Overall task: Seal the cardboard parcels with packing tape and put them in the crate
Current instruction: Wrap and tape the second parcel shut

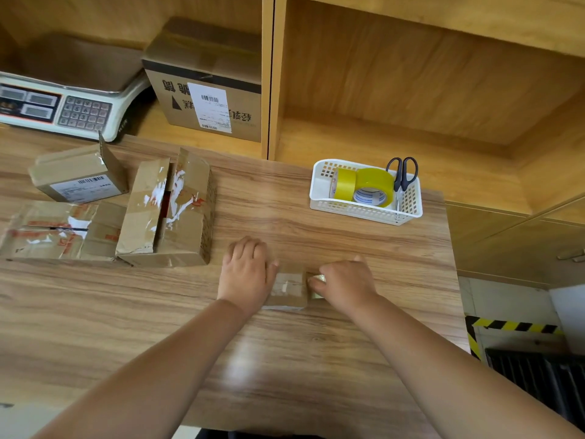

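Small brown cardboard parcel [288,291] lies on the wooden counter [316,223]; left hand [247,270] presses flat on it for steadiness, right hand [346,282] seemingly pinches clear packing tape [318,278] at its end.

left hand [247,274] palm down | right hand [345,283] fingers curled (both forearms extended)
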Demonstrator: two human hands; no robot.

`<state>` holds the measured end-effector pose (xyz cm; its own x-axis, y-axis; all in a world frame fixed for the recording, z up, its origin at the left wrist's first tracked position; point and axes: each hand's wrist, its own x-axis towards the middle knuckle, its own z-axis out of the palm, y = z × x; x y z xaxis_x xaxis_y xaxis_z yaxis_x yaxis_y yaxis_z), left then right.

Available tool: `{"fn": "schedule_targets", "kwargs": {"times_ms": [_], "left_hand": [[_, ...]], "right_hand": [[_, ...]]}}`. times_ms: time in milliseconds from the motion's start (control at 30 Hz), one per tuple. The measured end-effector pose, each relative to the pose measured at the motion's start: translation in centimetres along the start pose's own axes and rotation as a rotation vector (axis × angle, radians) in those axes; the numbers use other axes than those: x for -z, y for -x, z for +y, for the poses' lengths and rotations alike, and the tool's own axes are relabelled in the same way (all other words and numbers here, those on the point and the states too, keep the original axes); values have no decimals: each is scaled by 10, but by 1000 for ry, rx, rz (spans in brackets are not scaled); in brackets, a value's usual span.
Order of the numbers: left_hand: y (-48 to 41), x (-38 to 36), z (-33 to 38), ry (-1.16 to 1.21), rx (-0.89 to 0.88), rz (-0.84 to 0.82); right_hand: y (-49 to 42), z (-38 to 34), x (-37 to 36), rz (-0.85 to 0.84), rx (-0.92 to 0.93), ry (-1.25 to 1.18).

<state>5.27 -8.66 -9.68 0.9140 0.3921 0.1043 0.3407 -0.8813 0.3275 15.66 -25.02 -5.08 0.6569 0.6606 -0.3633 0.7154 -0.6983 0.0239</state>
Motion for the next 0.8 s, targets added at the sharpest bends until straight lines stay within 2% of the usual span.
{"fn": "schedule_targets", "kwargs": {"times_ms": [133,233,467,567,800], "left_hand": [[20,-3,1,-100,-409,9],[39,-9,7,-199,-594,-72],[41,-15,5,-287,-606,-143],[46,-11,7,-258,-549,-192],[74,1,-25,-236,-333,-153]], "right_hand": [[1,-1,-5,42,-17,-7],[4,-2,-5,64,-34,-23],[6,-6,-5,41,-91,-57],[7,-5,-3,45,-95,-58],[11,-3,-3,32,-123,-60]]}}
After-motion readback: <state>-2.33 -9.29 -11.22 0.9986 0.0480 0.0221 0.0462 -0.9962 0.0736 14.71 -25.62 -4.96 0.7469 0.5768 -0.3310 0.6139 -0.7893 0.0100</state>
